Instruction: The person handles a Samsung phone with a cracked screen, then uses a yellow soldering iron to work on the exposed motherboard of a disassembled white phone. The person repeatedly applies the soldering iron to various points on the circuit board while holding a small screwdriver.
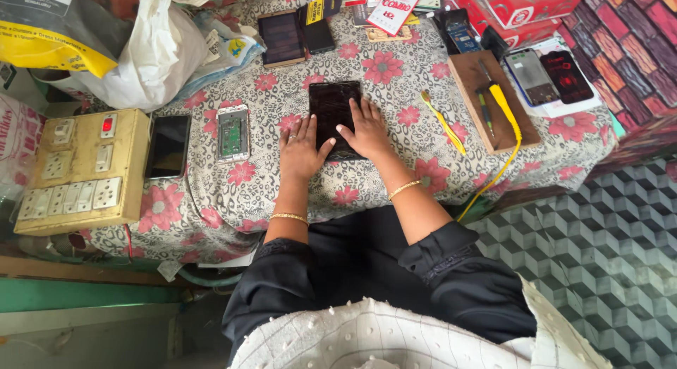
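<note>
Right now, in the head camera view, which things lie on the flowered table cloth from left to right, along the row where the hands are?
Yellow switch board → black phone → opened phone showing its green board → left hand → dark tablet → right hand → yellow tool → wooden board.

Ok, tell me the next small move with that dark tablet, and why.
Probably lift one edge with the right hand while the left hand steadies it: both palms lie flat on the dark tablet, nothing is gripped, and the tools on the wooden board lie out of hand.
</note>
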